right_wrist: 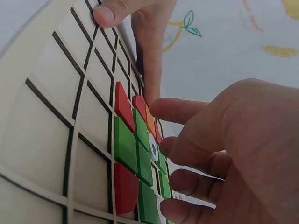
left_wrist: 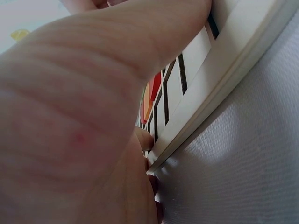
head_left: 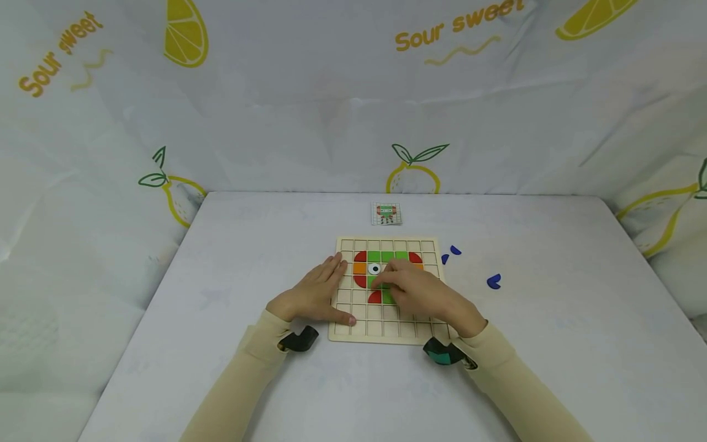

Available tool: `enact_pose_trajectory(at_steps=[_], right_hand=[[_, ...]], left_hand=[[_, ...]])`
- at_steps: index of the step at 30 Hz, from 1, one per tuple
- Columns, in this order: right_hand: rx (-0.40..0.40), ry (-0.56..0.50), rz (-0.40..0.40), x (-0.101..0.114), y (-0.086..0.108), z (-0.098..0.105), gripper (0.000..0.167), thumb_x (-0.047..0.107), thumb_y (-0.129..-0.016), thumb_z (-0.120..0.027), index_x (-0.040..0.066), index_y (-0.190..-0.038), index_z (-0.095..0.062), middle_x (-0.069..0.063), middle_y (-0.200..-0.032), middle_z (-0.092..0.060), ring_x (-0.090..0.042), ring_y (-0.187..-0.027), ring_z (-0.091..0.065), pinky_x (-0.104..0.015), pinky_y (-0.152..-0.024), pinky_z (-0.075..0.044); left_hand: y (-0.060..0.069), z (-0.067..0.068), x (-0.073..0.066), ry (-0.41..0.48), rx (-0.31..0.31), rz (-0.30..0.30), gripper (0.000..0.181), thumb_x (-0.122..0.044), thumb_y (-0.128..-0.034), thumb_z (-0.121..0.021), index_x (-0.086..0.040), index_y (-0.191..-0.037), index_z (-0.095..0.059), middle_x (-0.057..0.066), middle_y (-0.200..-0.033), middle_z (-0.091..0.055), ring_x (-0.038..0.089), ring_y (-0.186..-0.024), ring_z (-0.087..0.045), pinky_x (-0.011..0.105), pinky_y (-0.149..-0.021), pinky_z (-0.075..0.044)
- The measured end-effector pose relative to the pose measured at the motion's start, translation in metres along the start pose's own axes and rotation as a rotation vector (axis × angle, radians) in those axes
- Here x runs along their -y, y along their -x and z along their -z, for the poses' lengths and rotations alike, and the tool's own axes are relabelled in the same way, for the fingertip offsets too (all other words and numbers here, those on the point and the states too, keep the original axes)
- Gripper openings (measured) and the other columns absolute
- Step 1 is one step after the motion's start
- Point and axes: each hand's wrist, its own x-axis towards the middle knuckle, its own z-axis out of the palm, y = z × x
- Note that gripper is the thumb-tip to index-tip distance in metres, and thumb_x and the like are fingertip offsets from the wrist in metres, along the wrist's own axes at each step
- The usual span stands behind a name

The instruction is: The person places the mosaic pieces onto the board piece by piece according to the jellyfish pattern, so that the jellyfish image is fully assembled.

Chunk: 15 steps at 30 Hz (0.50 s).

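Note:
A wooden grid board (head_left: 367, 331) lies on the table with red, orange and green pieces (head_left: 387, 255) and a white eye piece (head_left: 374, 269) in its squares. My left hand (head_left: 315, 294) rests spread over the board's left edge, thumb on the grid; its palm side fills much of the left wrist view (left_wrist: 84, 116). Over the middle of the pattern is my right hand (head_left: 422, 291), covering some pieces. In the right wrist view its loosely bent fingers hover at or touch the pieces, and nothing shows between them; a red piece (right_wrist: 125, 189) and green piece (right_wrist: 125, 142) sit below.
A small pattern card (head_left: 386, 213) lies behind the board. To the board's right are several dark blue pieces, one at the back (head_left: 455, 250) and others farther right (head_left: 494, 282). White cloth with lemon prints (head_left: 413, 178) stands behind the table.

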Motion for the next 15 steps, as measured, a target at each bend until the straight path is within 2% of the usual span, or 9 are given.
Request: enact_pose_trajectory(at_steps=[5,9,15], right_hand=[[0.011,-0.017,0.006,0.0,0.0,0.002,0.035,-0.003,-0.095,-0.053,0.015,-0.113,-0.077,0.001,-0.106,-0.066,-0.013,-0.097,-0.056,-0.03,-0.084,-0.052],[-0.002,-0.048,-0.049,-0.003,0.002,0.008,0.029,0.003,-0.098,-0.054,0.015,-0.114,-0.075,0.0,-0.112,-0.069,-0.014,-0.1,-0.058,-0.034,-0.088,-0.054],[-0.056,-0.118,-0.118,-0.013,0.007,0.025,0.023,0.012,-0.102,-0.057,0.01,-0.119,-0.071,-0.005,-0.113,-0.069,-0.02,-0.099,-0.058,-0.036,-0.086,-0.055]], left_hand=[[-0.001,-0.001,0.001,-0.005,-0.006,0.0,0.123,-0.064,-0.0806,-0.075,-0.005,-0.163,-0.006,0.01,-0.172,0.007,0.027,-0.161,0.003,0.047,-0.131,-0.009],[-0.002,-0.002,0.001,-0.005,-0.007,-0.005,0.123,-0.064,-0.0806,-0.075,-0.005,-0.163,-0.006,0.01,-0.172,0.008,0.027,-0.161,0.003,0.047,-0.131,-0.009],[-0.001,-0.001,0.001,0.001,-0.01,-0.004,0.123,-0.062,-0.0803,-0.076,-0.005,-0.163,-0.005,0.011,-0.172,0.007,0.028,-0.161,0.003,0.048,-0.131,-0.009]])
